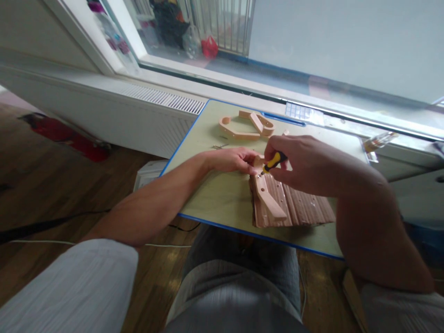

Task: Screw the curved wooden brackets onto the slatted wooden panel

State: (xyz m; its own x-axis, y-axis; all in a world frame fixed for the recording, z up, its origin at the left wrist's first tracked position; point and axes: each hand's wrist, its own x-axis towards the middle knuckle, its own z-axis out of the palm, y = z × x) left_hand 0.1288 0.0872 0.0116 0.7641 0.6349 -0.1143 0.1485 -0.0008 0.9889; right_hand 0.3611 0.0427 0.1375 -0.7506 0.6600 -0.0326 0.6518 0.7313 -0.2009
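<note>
My right hand is closed around a yellow and black screwdriver. Its tip points down and left at the upper part of a pale, bent wooden piece, where something small and shiny sits. A dark round hole shows lower on that piece. With its fingers pressed to the upper end of the wood, my left hand steadies it. Beneath the wooden piece lies a sheet of ribbed brown cardboard with several small holes. My right hand hides part of the wood's upper end.
More curved wooden pieces rest at the back of the blue-edged table, with a few small screws nearby. A blue strip and a clear compartment box lie by the window. A white radiator stands left.
</note>
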